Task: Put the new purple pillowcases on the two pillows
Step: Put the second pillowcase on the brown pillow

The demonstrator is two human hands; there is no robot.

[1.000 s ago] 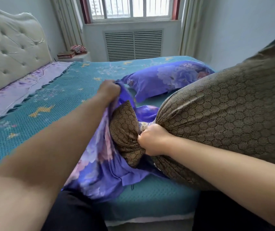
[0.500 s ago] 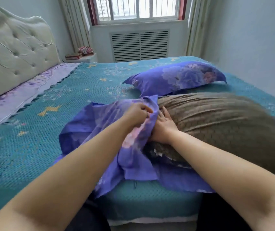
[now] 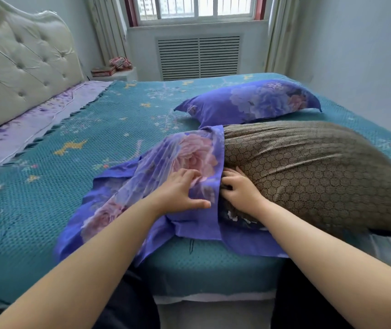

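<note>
The bed fills most of the view, spread with a teal knitted cover, a tufted pale headboard far off to the left of both hands and a window with a vent below it straight ahead. The brown pillow lies just right of the hands, bulky and soft, likely light but floppy, so it should sag wherever it is not held. Beyond the hands rests the second pillow, already dressed in purple. The loose purple pillowcase lies rumpled under and left of the hands, its open edge drawn only over the brown pillow's near end; thin and smooth, it will probably bunch and slide, so the hem at the mouth looks the best place to take hold. The left hand rests on the case with fingers spread and fairly straight, thumb out, gripping nothing firmly. The right hand curls its fingers in at the pillow's end under the hem, seemingly pushing it inward.
</note>
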